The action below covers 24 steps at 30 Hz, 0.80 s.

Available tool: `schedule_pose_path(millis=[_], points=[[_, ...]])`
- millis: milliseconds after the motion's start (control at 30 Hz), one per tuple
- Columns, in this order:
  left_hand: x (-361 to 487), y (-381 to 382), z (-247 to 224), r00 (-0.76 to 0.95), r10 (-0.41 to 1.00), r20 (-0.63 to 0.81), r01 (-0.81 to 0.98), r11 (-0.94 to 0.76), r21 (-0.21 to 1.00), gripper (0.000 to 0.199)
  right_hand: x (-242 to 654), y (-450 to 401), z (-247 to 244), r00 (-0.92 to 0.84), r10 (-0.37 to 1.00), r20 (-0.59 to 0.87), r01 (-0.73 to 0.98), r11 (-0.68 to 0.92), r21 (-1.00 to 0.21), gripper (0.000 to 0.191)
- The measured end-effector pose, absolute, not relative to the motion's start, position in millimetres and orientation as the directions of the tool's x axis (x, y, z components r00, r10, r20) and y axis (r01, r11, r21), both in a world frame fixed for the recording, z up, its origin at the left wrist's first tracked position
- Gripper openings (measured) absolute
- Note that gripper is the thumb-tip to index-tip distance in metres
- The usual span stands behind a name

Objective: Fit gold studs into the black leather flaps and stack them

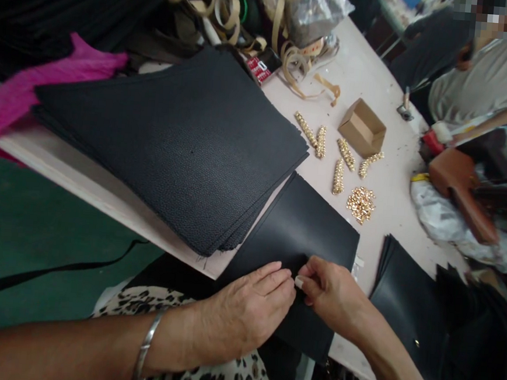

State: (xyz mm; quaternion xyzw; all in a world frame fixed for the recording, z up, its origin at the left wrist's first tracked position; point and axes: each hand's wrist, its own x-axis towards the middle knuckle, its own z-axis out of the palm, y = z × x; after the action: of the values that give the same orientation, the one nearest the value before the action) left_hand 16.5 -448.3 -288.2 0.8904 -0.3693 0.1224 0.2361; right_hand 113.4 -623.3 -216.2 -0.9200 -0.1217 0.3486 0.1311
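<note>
A smooth black leather-like panel (308, 218) lies at the table's front edge, under both hands. My left hand (248, 307) rests flat on it with the fingers stretched out, a silver bangle at the wrist. Close to those fingertips, my right hand (327, 292) is closed in a pinch against the panel; whatever it pinches is hidden. Beyond the panel lies a loose pile of small gold metal studs (361, 205). Several rows of gold studs (339, 176) lie near it.
A stack of grained black sheets (187, 144) covers the table's left part. An open cardboard box (362, 127) stands behind the studs. More black panels (411, 302) lie at right, one with a gold stud. Tan strips (294, 64) clutter the back. A person (477, 79) is at far right.
</note>
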Motion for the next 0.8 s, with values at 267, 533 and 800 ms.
schedule_pose_path(millis=[267, 533, 800], points=[[16, -443, -279, 0.71, -0.616, 0.341, -0.703, -0.589, 0.399, 0.048, 98, -644, -232, 0.789, 0.259, -0.557, -0.241, -0.704, -0.668, 0.027], [16, -452, -284, 0.673, -0.495, 0.549, -0.719, -0.614, 0.326, 0.036, 67, -710, -231, 0.979, -0.172, -0.108, -0.201, -0.737, -0.646, 0.054], [22, -485, -265, 0.515, -0.559, 0.65, -0.823, -0.534, 0.193, 0.052, 61, -784, -205, 0.968, -0.25, -0.001, -0.141, -0.544, -0.827, 0.05]])
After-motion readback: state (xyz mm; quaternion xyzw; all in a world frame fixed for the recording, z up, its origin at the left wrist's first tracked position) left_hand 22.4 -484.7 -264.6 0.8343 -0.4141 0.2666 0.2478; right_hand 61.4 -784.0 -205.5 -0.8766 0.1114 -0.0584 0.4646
